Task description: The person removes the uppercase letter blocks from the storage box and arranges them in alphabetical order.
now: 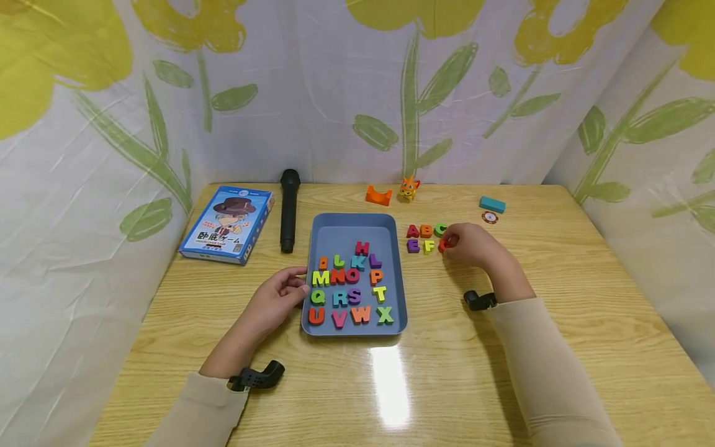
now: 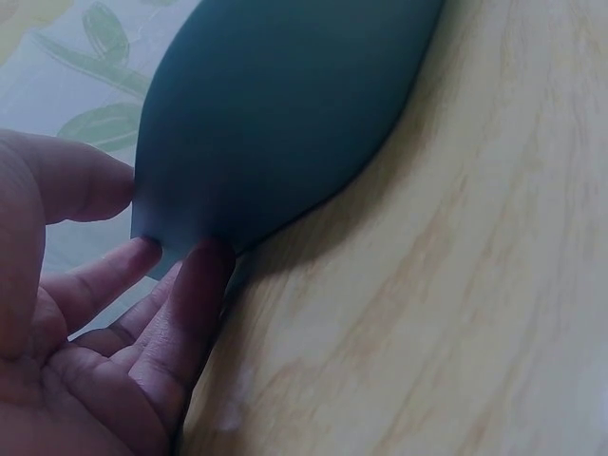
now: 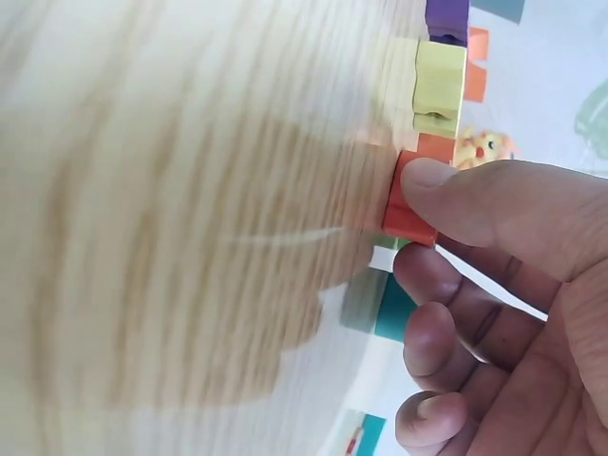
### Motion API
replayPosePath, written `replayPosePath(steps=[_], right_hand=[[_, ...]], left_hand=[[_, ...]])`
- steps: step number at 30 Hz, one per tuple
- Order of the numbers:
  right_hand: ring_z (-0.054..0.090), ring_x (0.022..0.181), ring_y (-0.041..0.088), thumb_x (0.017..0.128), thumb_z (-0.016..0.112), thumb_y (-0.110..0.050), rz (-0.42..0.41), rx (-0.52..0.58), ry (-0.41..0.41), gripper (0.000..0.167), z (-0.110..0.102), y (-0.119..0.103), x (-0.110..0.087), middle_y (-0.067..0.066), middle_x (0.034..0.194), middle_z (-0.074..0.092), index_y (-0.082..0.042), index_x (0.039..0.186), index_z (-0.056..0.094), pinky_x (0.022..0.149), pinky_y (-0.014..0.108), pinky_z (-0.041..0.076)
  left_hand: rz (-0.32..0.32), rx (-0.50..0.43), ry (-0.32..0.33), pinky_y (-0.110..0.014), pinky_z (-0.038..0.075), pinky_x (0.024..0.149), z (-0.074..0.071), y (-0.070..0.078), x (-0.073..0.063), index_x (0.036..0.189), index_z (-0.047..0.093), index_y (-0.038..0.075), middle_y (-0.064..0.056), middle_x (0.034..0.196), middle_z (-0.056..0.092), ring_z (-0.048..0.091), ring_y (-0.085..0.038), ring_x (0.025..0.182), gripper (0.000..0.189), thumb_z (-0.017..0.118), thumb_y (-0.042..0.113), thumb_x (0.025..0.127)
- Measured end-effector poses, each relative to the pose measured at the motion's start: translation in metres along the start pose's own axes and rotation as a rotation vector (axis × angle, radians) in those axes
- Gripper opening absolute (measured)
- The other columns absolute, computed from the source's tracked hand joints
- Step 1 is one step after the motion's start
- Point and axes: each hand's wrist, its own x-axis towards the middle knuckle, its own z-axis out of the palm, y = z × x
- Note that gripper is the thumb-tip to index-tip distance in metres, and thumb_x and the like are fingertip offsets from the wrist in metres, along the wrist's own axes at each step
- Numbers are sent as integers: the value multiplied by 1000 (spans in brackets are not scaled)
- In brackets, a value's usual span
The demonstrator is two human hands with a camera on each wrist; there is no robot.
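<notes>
My left hand [image 1: 277,293] holds the left wall of a blue-grey tray [image 1: 354,220], thumb at the rim and fingertips against the outer side, as the left wrist view shows. Several colourful letter blocks lie in the tray, among them a pink H [image 1: 362,248], a yellow M [image 1: 321,278] and a green X [image 1: 385,315]. Right of the tray, my right hand [image 1: 472,243] pinches a red letter block [image 3: 410,201] between thumb and fingers, low at the table; its shape is mostly covered. Beside it stand a yellow F [image 1: 428,246] and purple E [image 1: 413,246]. Behind are A [image 1: 413,231], B [image 1: 426,231] and C [image 1: 440,230].
At the table's back left are a blue game box [image 1: 228,225] and a black microphone [image 1: 288,211]. An orange stand [image 1: 378,196] and a small orange-yellow figure [image 1: 409,189] sit behind the tray. A teal block [image 1: 492,204] and a round chip [image 1: 490,217] lie at back right.
</notes>
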Motion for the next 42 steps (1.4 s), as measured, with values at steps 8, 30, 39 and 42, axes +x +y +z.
replayPosePath(steps=[8, 30, 39, 42], right_hand=[[61, 105, 36, 99, 75, -11, 27, 33, 12, 36, -4, -1, -8, 20, 119, 68, -1, 134, 69, 95, 53, 53], [62, 111, 32, 101, 77, -17, -252, -22, 0, 34, -8, -138, 26, 18, 126, 71, -3, 131, 74, 104, 49, 54], [64, 106, 29, 101, 76, -19, -215, -65, -124, 31, 25, -162, 56, 13, 120, 73, -2, 127, 75, 102, 45, 56], [65, 107, 28, 100, 78, -20, -163, -109, -162, 28, 31, -162, 57, 12, 120, 74, -5, 123, 76, 101, 45, 57]], left_hand=[[-14, 9, 2, -25, 56, 92, -1, 0, 2, 160, 52, 8, -20, 139, 63, 65, -23, 115, 51, 64, 20, 111], [16, 15, -1, -27, 56, 90, -1, -2, 1, 159, 53, 7, -20, 137, 64, 67, -23, 112, 52, 65, 22, 111], [22, 3, 2, -27, 56, 92, -1, -3, 1, 158, 54, 7, -20, 137, 65, 66, -21, 110, 51, 64, 21, 111], [30, -2, 2, -24, 55, 89, -2, -3, 1, 158, 54, 6, -22, 137, 65, 65, -20, 106, 51, 65, 20, 110]])
